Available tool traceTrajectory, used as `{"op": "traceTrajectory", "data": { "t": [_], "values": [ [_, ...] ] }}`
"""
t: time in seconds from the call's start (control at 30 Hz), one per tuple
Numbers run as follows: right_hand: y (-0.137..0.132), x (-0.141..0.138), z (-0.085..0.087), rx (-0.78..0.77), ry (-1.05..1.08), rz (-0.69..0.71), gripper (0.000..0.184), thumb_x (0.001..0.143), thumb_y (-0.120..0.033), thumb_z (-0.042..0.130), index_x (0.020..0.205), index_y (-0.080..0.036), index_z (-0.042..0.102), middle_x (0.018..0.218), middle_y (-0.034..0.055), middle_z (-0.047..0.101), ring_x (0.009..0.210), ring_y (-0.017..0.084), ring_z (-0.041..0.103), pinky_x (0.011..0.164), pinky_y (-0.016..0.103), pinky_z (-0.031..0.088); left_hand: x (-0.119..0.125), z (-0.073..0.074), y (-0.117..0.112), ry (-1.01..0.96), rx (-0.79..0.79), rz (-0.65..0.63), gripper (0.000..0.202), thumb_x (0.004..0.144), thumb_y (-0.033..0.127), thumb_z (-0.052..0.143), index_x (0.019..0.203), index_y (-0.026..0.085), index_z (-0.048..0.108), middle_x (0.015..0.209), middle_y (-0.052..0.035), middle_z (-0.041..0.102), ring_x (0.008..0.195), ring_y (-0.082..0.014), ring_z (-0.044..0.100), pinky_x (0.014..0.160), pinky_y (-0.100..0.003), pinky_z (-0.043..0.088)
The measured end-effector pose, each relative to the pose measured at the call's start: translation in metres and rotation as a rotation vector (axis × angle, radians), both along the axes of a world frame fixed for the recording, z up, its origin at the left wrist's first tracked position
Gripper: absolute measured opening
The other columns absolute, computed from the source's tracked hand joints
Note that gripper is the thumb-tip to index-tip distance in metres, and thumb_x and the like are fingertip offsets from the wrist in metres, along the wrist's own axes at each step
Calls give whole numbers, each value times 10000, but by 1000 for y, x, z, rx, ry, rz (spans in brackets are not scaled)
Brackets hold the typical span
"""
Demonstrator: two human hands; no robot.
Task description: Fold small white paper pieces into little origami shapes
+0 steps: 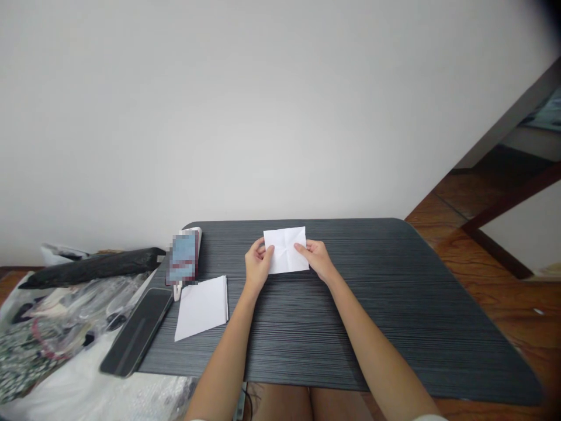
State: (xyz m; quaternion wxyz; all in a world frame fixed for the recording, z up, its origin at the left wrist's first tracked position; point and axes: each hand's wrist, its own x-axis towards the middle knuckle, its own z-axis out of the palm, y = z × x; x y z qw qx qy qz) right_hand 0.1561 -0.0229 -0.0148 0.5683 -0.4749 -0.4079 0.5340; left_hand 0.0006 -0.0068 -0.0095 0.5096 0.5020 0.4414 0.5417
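A small white sheet of paper [286, 257] with crossing crease lines is held up over the dark table, its face toward me. My left hand [258, 266] pinches its left edge, thumb in front and fingers behind. At the right edge my right hand [319, 257] grips it the same way, with the thumb lying on the paper. The fingers behind the sheet are partly hidden. To the left of my left forearm lies a stack of white paper [201, 308] on the table.
The dark striped table [394, 316] stands against a white wall [280, 117]. A phone [137, 333] lies at its left edge, with a blurred-out packet [184, 257] behind. Plastic bags [87, 316] and a long black package [94, 269] lie beyond the left side.
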Motion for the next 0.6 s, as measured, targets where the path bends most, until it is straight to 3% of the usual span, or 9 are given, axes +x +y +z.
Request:
{"op": "traceTrajectory", "data": {
  "t": [0.17,0.3,0.47,0.6],
  "values": [
    [0,2,0,0,9,2,345,573,-444,677,715,-130,677,680,54,690,578,196,623,532,304,481,-5,-2,3,76,44,20,273,656,360,627,782,118,616,729,-58,675,627,-141,612,548,-215,455],
    [0,5,-1,1,11,17,326,587,-432,672,708,-129,679,674,51,687,567,187,617,521,291,466,-8,0,4,46,31,-22,250,650,330,645,786,122,621,708,-39,666,605,-119,593,549,-206,447],
    [-1,9,-2,10,30,34,297,616,-401,666,726,-125,677,680,48,687,555,163,608,511,263,452,-11,6,3,10,4,-191,265,657,322,644,834,126,624,630,-13,631,479,-86,521,443,-194,400],
    [0,11,-3,11,33,46,292,619,-392,668,729,-121,679,674,48,685,541,151,599,503,252,443,-13,10,2,23,-1,-212,247,651,327,646,775,113,638,571,-2,592,410,-64,445,390,-192,354]
  ]
}}
